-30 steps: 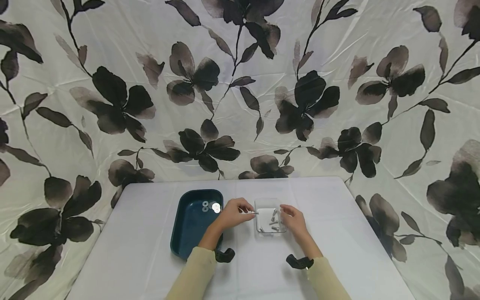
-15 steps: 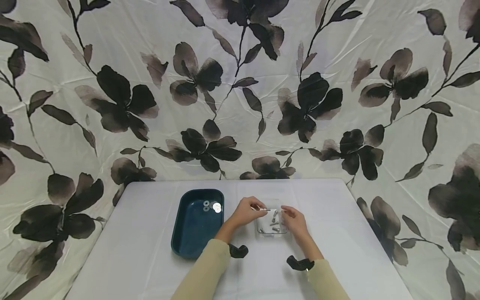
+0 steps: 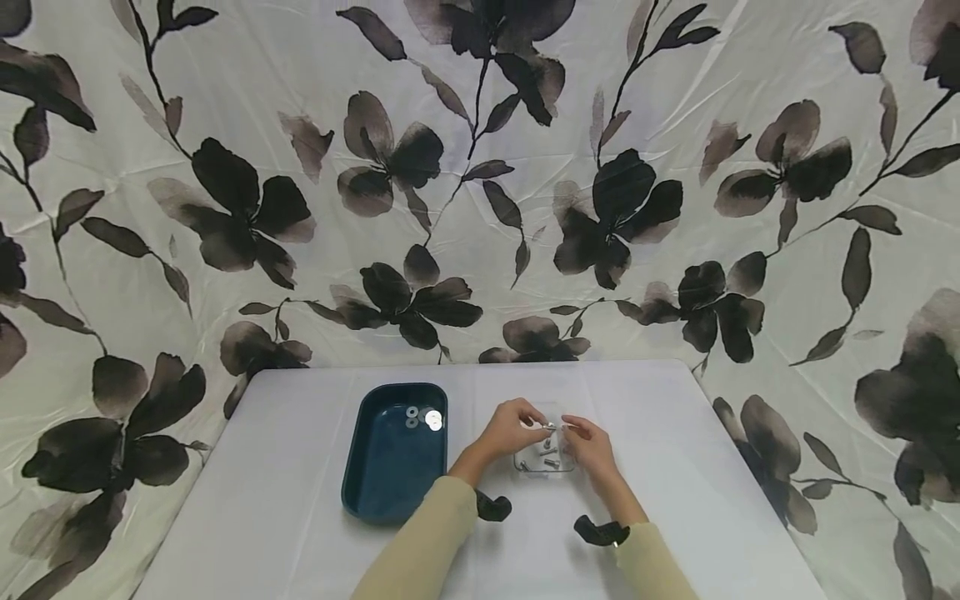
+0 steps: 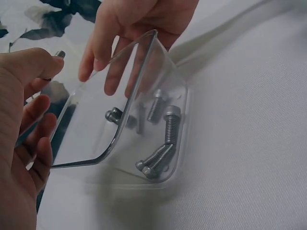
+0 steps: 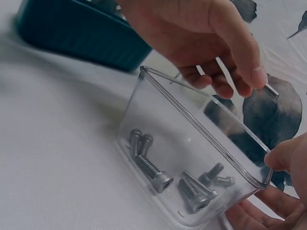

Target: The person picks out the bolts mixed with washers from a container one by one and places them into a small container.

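My left hand (image 3: 513, 429) pinches a bolt between thumb and fingers, above the open top of a clear plastic box (image 3: 542, 472). Only the threaded end of that bolt (image 5: 271, 92) sticks out past the thumb in the right wrist view. On the box's right side, my right hand (image 3: 591, 446) holds the wall near the rim, thumb at the edge and fingers along the outside. Several silver socket-head bolts (image 5: 154, 175) of different sizes lie on the box floor. The head end of the pinched bolt is hidden by the fingers.
A dark teal tray (image 3: 393, 492) stands on the white-covered table (image 3: 247, 508), left of the box. Several pale washers (image 3: 412, 412) lie in its far right corner. Behind the table hangs a floral cloth (image 3: 480, 208).
My left hand has moved right, from the box's left edge to above its inside, carrying the bolt. The right hand has stayed at the box's right side.
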Available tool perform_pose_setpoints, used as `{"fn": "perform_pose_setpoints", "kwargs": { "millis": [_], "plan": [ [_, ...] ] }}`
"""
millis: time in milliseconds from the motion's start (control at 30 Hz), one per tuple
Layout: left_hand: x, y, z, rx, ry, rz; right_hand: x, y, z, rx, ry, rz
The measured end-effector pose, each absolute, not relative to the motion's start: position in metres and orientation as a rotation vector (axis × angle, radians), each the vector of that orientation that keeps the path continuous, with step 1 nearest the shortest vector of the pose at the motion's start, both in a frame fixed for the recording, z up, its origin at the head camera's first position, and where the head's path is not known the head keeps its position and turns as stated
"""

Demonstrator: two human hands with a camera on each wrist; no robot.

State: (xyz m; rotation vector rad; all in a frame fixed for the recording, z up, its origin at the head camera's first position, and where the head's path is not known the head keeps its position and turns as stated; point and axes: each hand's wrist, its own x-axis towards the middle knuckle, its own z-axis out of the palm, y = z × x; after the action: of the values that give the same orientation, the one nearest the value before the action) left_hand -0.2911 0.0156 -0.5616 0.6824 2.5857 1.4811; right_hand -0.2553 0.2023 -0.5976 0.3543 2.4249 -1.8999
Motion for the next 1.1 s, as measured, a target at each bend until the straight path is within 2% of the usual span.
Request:
{"fn": "perform_pose_setpoints", "kwargs": {
  "millis": [533,933,1100],
  "plan": [
    [-0.291,0.016,-0.570,0.662,2.565,1.490,-0.253,0.201,-0.600,0.349,2.396,-1.960],
    [-0.288,-0.001,-0.561,0.515,2.525,1.468,-0.256,0.199,-0.599,0.357,2.448,-1.914],
    [-0.284,-0.012,-0.552,0.622,2.479,1.482,-0.255,0.202,-0.597,0.391,2.494,-1.963]
  ]
}}
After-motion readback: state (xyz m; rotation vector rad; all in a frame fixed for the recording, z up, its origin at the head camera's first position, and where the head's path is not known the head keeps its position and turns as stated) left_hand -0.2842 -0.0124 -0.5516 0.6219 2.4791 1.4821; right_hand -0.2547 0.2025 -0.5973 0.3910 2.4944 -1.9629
